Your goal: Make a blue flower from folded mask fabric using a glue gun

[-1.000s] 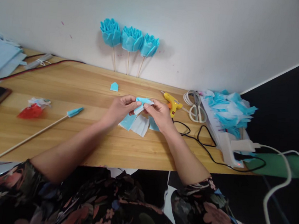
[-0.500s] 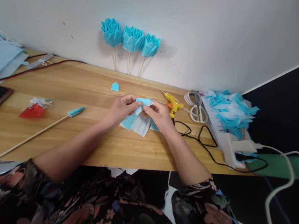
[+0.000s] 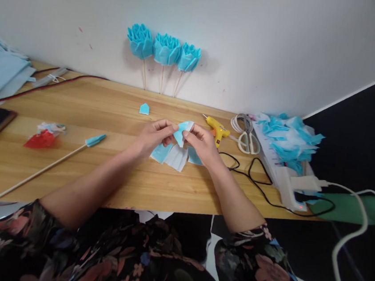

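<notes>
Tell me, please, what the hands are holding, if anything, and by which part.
A small blue-and-white piece of fabric: the left hand pinches its left edge, the right hand its right side.

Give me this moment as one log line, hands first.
left hand: pinching blue-white piece | right hand: pinching same piece | below: loose pieces on table | left: blue-tipped stick | right: glue gun

Left hand [image 3: 154, 138] and right hand [image 3: 203, 146] both pinch.

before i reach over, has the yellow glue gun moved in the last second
No, the glue gun lies in the same spot on the table, beside the scissors; no shift either way.
</notes>
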The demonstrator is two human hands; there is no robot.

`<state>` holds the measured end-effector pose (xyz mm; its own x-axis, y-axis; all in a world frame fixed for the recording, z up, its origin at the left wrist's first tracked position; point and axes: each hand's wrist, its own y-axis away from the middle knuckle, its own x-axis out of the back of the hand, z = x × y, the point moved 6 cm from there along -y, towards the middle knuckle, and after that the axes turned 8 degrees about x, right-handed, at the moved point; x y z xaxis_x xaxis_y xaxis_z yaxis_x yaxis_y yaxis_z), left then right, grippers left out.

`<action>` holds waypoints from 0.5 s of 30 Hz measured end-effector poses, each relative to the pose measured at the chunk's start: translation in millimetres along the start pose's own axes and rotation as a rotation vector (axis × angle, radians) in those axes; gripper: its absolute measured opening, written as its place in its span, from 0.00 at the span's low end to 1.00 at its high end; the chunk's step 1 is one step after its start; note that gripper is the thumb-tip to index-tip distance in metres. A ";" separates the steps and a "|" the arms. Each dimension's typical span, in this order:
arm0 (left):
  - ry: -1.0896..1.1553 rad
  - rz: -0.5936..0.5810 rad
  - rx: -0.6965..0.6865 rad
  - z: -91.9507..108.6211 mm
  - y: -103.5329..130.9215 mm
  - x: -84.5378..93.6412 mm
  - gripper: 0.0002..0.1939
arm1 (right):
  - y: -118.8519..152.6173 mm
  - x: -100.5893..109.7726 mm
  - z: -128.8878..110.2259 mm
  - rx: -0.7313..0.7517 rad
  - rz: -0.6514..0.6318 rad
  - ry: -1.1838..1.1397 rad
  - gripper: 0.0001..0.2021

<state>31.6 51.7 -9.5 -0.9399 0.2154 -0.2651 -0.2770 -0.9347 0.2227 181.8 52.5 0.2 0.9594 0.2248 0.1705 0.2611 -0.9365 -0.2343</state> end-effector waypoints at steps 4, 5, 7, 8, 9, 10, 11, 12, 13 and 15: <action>-0.070 0.012 0.017 2.0 1.6 -0.7 0.08 | 0.4 -0.5 2.8 -0.012 -0.019 0.039 0.13; -0.076 0.014 0.019 2.1 1.9 -0.7 0.07 | 0.4 -0.5 3.2 -0.010 -0.021 0.053 0.14; -0.082 0.017 0.015 2.4 2.4 -0.9 0.06 | 0.4 -0.9 4.1 -0.008 -0.026 0.081 0.14; -0.087 0.018 0.012 2.4 2.5 -0.9 0.05 | 0.4 -1.2 4.7 -0.009 -0.029 0.091 0.15; -0.093 0.019 0.009 2.3 2.6 -0.9 0.06 | 0.4 -1.5 5.1 -0.009 -0.032 0.098 0.15; -0.099 0.019 0.008 2.2 2.6 -0.9 0.06 | 0.3 -1.7 5.3 -0.008 -0.035 0.103 0.15; -0.104 0.019 0.007 1.9 2.5 -0.8 0.06 | 0.2 -1.7 5.1 -0.003 -0.038 0.106 0.16; -0.107 0.020 0.007 1.5 2.3 -0.6 0.07 | -0.1 -1.2 4.3 0.005 -0.040 0.110 0.16; -0.105 0.021 0.007 1.1 1.9 -0.2 0.07 | -0.5 0.1 2.7 0.017 -0.036 0.119 0.16; -0.089 0.023 0.009 0.3 1.0 1.1 0.08 | -1.9 6.2 -3.1 0.055 -0.003 0.151 0.15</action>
<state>30.2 51.0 -9.3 -0.9598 0.2189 -0.1755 -0.2569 -0.9371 0.2363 186.9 54.8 4.6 0.9329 0.1803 0.3118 0.2729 -0.9188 -0.2851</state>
